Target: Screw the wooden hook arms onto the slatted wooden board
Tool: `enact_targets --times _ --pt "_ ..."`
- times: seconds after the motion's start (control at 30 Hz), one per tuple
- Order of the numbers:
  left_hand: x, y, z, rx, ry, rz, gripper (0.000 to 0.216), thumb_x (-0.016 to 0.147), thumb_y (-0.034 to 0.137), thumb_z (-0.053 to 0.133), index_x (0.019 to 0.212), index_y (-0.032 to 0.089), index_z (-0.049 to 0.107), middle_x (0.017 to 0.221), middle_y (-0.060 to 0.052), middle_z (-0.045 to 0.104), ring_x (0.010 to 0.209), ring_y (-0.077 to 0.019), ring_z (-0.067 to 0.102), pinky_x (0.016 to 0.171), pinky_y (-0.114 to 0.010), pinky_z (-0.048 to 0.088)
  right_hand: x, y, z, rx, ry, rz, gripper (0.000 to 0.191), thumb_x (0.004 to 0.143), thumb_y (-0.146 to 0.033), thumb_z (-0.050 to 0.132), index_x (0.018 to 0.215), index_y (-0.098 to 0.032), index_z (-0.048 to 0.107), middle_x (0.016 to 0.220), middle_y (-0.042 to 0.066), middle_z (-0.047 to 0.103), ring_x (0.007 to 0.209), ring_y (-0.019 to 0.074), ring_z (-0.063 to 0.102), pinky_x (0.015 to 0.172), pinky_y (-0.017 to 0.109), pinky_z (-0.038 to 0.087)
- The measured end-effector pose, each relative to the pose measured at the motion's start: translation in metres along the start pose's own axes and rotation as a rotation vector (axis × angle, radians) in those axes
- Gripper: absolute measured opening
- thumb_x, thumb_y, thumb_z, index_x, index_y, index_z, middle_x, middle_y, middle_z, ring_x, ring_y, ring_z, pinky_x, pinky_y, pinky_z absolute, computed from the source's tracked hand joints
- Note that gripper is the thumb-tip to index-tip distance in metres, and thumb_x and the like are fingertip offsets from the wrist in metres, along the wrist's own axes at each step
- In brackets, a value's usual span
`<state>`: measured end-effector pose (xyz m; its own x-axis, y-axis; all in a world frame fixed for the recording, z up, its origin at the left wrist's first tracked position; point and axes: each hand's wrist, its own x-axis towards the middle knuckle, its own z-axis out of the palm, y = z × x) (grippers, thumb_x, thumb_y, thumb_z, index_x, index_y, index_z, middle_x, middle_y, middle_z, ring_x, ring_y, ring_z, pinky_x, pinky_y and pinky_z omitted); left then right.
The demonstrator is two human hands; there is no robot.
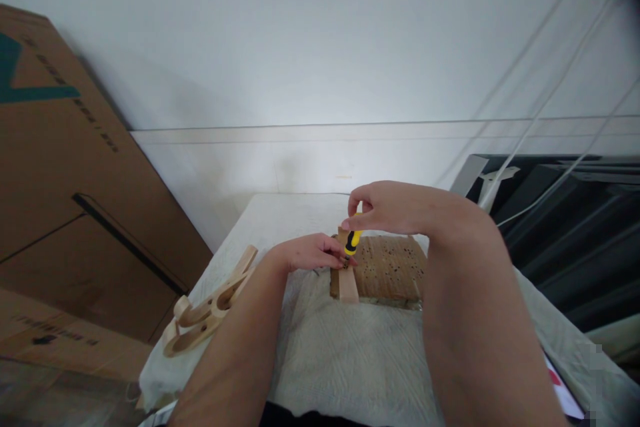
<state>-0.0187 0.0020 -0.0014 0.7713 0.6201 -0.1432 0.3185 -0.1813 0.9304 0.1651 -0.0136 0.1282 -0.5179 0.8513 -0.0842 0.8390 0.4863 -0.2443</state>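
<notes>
A woven wooden panel lies on a white padded surface, with a light wooden slat along its left side. My right hand is closed round the top of a yellow and black screwdriver, held upright with its tip on the slat. My left hand pinches its fingers together at the screwdriver's tip, touching the slat; what they pinch is too small to make out.
Curved wooden pieces lie at the left edge of the padded surface. Large cardboard boxes lean against the wall at left. A dark frame with white cords stands at right. A white wall is behind.
</notes>
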Motion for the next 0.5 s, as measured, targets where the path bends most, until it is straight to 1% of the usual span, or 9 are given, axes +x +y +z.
enact_targets --times 0.1,0.2,0.27,0.37,0.43,0.5 --pt "0.000 0.000 0.000 0.014 -0.013 0.000 0.025 0.076 0.014 0.057 0.099 0.016 0.068 0.089 -0.001 0.066 0.084 -0.0100 0.057 0.085 -0.025 0.041 -0.002 -0.001 -0.002 0.032 -0.001 -0.009 0.036 0.071 -0.049 0.056 0.095 -0.024 0.068 0.088 0.005 0.068 0.068 0.0166 0.058 0.052 0.025 0.035" --pt "0.000 -0.002 0.000 0.008 -0.006 -0.001 0.024 0.078 0.015 0.056 0.099 0.016 0.067 0.092 -0.002 0.066 0.086 -0.0105 0.057 0.087 -0.025 0.040 -0.004 -0.002 -0.003 0.026 0.001 -0.018 0.032 0.072 -0.042 0.056 0.096 -0.025 0.069 0.086 0.004 0.068 0.067 0.0160 0.057 0.052 0.025 0.034" --pt "0.000 -0.003 0.000 -0.001 -0.006 0.006 0.023 0.078 0.015 0.056 0.099 0.016 0.067 0.095 -0.002 0.066 0.089 -0.0108 0.057 0.089 -0.026 0.040 -0.005 -0.004 -0.003 0.010 -0.001 -0.029 0.030 0.071 -0.043 0.056 0.090 -0.023 0.069 0.079 0.003 0.067 0.063 0.0154 0.055 0.050 0.025 0.033" --pt "0.001 -0.004 -0.001 0.019 -0.016 0.012 0.022 0.079 0.015 0.056 0.098 0.017 0.067 0.095 -0.002 0.066 0.090 -0.0108 0.057 0.089 -0.026 0.040 -0.005 -0.010 -0.001 -0.010 -0.003 -0.010 0.034 0.069 -0.051 0.057 0.078 -0.020 0.068 0.069 0.003 0.065 0.058 0.0147 0.053 0.048 0.026 0.030" --pt "0.001 -0.004 -0.001 0.040 -0.016 0.005 0.023 0.079 0.015 0.055 0.099 0.017 0.067 0.095 -0.002 0.066 0.091 -0.0113 0.057 0.089 -0.026 0.041 -0.004 -0.013 0.000 -0.013 0.016 0.004 0.035 0.069 -0.052 0.057 0.075 -0.020 0.067 0.069 0.004 0.065 0.058 0.0145 0.053 0.049 0.026 0.031" --pt "0.001 -0.003 -0.001 0.058 -0.011 0.001 0.025 0.079 0.014 0.055 0.101 0.017 0.067 0.097 -0.002 0.066 0.093 -0.0121 0.058 0.091 -0.027 0.040 -0.002 -0.015 0.002 -0.004 0.036 -0.001 0.034 0.070 -0.050 0.057 0.080 -0.020 0.068 0.076 0.004 0.067 0.062 0.0152 0.055 0.051 0.026 0.033"
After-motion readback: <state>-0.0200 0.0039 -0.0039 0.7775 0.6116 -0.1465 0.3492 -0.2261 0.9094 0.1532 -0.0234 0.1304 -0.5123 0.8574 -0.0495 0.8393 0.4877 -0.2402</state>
